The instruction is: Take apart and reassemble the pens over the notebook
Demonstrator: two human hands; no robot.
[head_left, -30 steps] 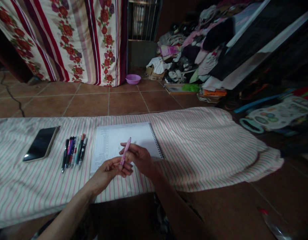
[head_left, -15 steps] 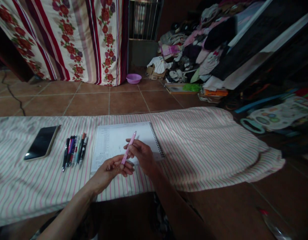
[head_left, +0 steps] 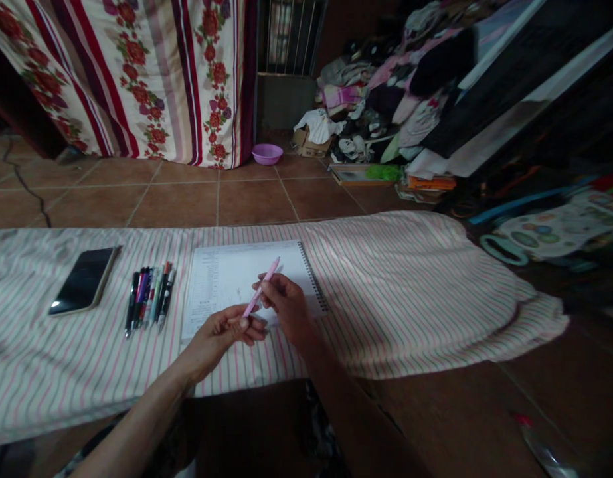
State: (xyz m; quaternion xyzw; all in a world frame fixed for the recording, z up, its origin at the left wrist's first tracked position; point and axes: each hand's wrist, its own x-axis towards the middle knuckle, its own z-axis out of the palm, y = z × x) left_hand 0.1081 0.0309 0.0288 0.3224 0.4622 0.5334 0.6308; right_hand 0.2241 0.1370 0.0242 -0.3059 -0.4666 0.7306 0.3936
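Observation:
A pink pen (head_left: pixel 262 286) slants above an open spiral notebook (head_left: pixel 226 269), its upper end pointing away to the right. My left hand (head_left: pixel 232 326) pinches the pen's lower end between thumb and fingers. Higher up the barrel, my right hand (head_left: pixel 282 297) grips the same pen with thumb and fingertips. The notebook's page carries faint print along its left side and a small sketch-like mark near the middle; its wire binding runs down the right edge. To the left of the notebook several pens (head_left: pixel 149 299) lie side by side in a row.
A dark-screened phone (head_left: pixel 84 281) lies left of the pens on the striped cloth (head_left: pixel 410 285). Beyond, on the tiled floor, sit a purple basin (head_left: pixel 267 154) and a heap of clothes (head_left: pixel 386 99). A floral curtain (head_left: pixel 176 79) hangs at the back left.
The pen and my right hand have shifted slightly to the right, and the pen leans over more. My left hand stays at its lower end.

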